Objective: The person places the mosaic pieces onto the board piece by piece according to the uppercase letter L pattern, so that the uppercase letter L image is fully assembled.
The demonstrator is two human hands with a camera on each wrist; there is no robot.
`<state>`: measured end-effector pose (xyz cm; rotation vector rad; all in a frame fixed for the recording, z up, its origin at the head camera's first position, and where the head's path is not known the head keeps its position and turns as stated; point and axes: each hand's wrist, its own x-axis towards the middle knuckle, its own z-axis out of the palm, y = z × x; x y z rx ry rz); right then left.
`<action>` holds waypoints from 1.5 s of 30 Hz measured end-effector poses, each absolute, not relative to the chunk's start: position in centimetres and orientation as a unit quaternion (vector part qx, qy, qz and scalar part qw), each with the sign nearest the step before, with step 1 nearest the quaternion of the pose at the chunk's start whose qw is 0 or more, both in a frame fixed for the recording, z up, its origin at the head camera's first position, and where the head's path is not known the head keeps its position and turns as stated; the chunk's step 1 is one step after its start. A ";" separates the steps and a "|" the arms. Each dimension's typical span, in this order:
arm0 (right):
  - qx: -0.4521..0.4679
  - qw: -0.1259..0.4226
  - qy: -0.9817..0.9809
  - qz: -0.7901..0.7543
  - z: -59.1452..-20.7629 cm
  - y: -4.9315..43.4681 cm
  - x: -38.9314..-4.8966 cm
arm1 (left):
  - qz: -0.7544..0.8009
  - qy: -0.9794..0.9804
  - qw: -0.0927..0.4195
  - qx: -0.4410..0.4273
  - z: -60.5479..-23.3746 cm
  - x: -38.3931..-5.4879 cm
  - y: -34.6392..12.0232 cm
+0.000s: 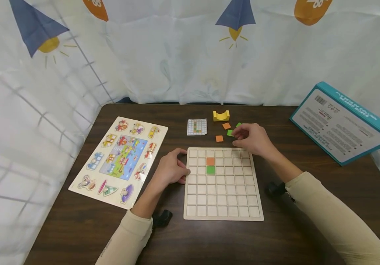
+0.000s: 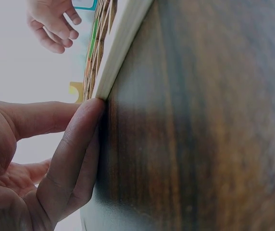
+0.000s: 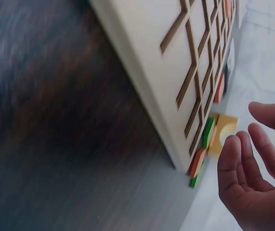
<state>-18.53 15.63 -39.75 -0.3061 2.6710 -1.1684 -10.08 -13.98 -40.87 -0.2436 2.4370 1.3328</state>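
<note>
Nearest: pale grid board [image 1: 221, 189], flat on the dark table [image 1: 223, 243]. Left hand [image 1: 171, 167] touched its left edge near the far corner, thumb and forefinger spread, fingers otherwise relaxed. Good bracing, I judged; light pressure would do, since a hard push could skew the board.

Third column held an orange tile [image 1: 210, 161] and, directly nearer, a green tile [image 1: 211, 170], both seated within their cells.

Beyond the far edge, right hand [image 1: 251, 138] hung by the loose green tile [image 1: 230, 133], fingers softly bent, thumb apart, no piece visible between them; contact I could not tell. Best approach, in my view: pinch the tile by opposite sides, lower it level, and keep the sleeve off the board.

Loose orange tile [image 1: 219, 138] lay just left; grid-printed card [image 1: 197, 127] beyond it, unobstructed for checking cells. Farther: yellow block [image 1: 221, 117].
</note>
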 end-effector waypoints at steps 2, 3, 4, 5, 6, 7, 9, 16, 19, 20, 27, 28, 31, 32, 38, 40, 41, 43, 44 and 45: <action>-0.099 0.101 0.907 -0.397 -39.8 15.9 -18.9 | 0.468 0.862 0.173 -0.087 -40.8 -10.2 -14.0; -0.098 0.098 0.908 -0.396 -39.8 16.0 -19.1 | 0.468 0.862 0.173 -0.087 -40.8 -10.2 -14.1; -0.095 0.094 0.909 -0.395 -39.9 16.2 -19.3 | 0.468 0.862 0.173 -0.087 -40.8 -10.2 -14.1; -0.093 0.091 0.910 -0.393 -40.0 16.3 -19.5 | 0.469 0.862 0.173 -0.087 -40.8 -10.2 -14.1; -0.089 0.088 0.912 -0.392 -40.0 16.4 -19.8 | 0.470 0.861 0.174 -0.086 -40.8 -10.2 -14.0; -0.086 0.087 0.913 -0.390 -40.1 16.6 -20.0 | 0.470 0.861 0.175 -0.085 -40.8 -10.3 -14.0; -0.080 0.085 0.915 -0.386 -40.3 16.8 -20.3 | 0.470 0.861 0.176 -0.084 -40.8 -10.3 -14.0; -0.054 0.102 0.923 -0.368 -40.7 17.3 -21.1 | 0.466 0.862 0.179 -0.089 -41.0 -10.3 -13.9; -0.051 0.109 0.926 -0.357 -40.8 17.2 -21.4 | 0.467 0.861 0.179 -0.090 -41.0 -10.3 -13.9; -0.051 0.111 0.928 -0.353 -40.8 17.2 -21.5 | 0.467 0.861 0.179 -0.091 -41.0 -10.3 -13.9; -0.049 0.121 0.933 -0.336 -40.9 17.1 -22.1 | 0.470 0.860 0.178 -0.090 -41.1 -10.2 -14.0; -0.049 0.123 0.933 -0.335 -41.0 17.0 -22.2 | 0.470 0.860 0.177 -0.089 -41.1 -10.2 -14.0; -0.050 0.127 0.933 -0.332 -40.9 17.0 -22.2 | 0.470 0.860 0.177 -0.089 -41.1 -10.2 -13.9; -0.050 0.127 0.934 -0.331 -40.9 17.0 -22.2 | 0.470 0.860 0.177 -0.089 -41.1 -10.2 -13.9; -0.048 0.126 0.934 -0.332 -41.0 16.8 -22.4 | 0.474 0.858 0.176 -0.088 -41.0 -10.2 -13.8; -0.048 0.127 0.934 -0.331 -41.0 16.8 -22.4 | 0.473 0.858 0.176 -0.089 -41.0 -10.2 -13.9; -0.049 0.127 0.934 -0.329 -41.0 16.7 -22.3 | 0.474 0.858 0.177 -0.090 -41.0 -10.2 -13.9; -0.051 0.126 0.936 -0.326 -41.0 16.7 -22.3 | 0.475 0.857 0.179 -0.091 -41.0 -10.2 -13.9; -0.053 0.126 0.936 -0.324 -41.0 16.6 -22.3 | 0.475 0.857 0.179 -0.091 -41.0 -10.1 -13.9; -0.054 0.125 0.937 -0.322 -41.0 16.6 -22.3 | 0.476 0.856 0.179 -0.092 -41.0 -10.1 -13.9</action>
